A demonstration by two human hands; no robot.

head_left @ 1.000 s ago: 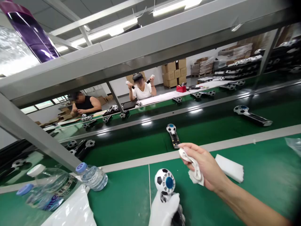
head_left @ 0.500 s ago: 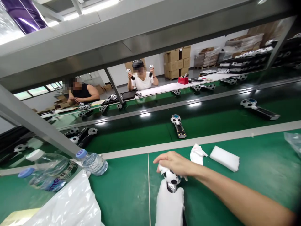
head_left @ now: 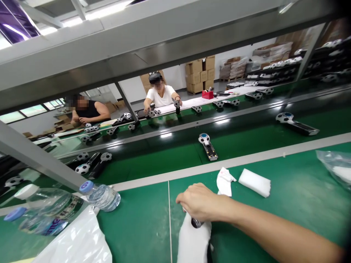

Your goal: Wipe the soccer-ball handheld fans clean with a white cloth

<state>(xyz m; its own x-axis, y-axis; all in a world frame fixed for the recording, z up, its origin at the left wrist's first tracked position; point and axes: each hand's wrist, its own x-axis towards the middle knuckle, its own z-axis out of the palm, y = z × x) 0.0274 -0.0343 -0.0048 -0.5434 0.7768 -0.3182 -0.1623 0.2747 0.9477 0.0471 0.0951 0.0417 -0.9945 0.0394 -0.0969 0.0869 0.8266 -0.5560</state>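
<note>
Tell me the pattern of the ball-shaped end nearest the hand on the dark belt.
The ball end: white, black patches, blue centre; head view.

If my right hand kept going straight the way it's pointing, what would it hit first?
Your right hand points left across the green bench top. The first thing in line looks to be the clear plastic water bottle with the blue cap, though depth is hard to judge here, so it might pass beside it.

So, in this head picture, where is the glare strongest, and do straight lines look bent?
In the head view, the ceiling lights burn out white, small glare patches lie on the dark conveyor belt; the steel beam runs slanted, slightly bowed, and the right corners darken.
</note>
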